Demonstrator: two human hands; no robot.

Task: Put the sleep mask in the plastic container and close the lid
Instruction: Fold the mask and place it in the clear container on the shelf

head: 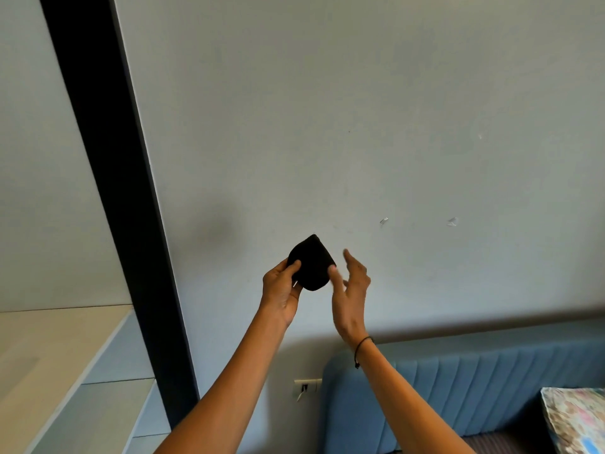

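Both arms raised in front of a pale wall, well above the blue padded headboard (474, 388) at lower right. Sleep mask (311, 265), black, folded into a rounded wedge, held up in the air between the two hands.

Left hand (281, 290): grip closed on the mask's left edge, thumb on the near face, fingers behind. Firm pinch by the look of it.

Right hand (352, 290): open, fingers spread and slightly blurred; thumb tip touches or sits just beside the mask's right edge. Not a hold. Thin dark cord bracelet (361, 347) at that wrist.

Plastic container: not in view anywhere. Lid likewise. Pale shelf (49, 348) at left, patterned pillow (576, 421) at far lower right; neither carries it as far as visible.

Judged stage: mask in hand, being folded or tidied; placing not yet begun.

Risks from here:
- one-handed pinch on soft cloth; fold may spring open and the mask flop or slip
- strap not visible; if it hangs loose it could catch under the lid and stop it closing
- head pointed at the wall, so the container must be found before any reach
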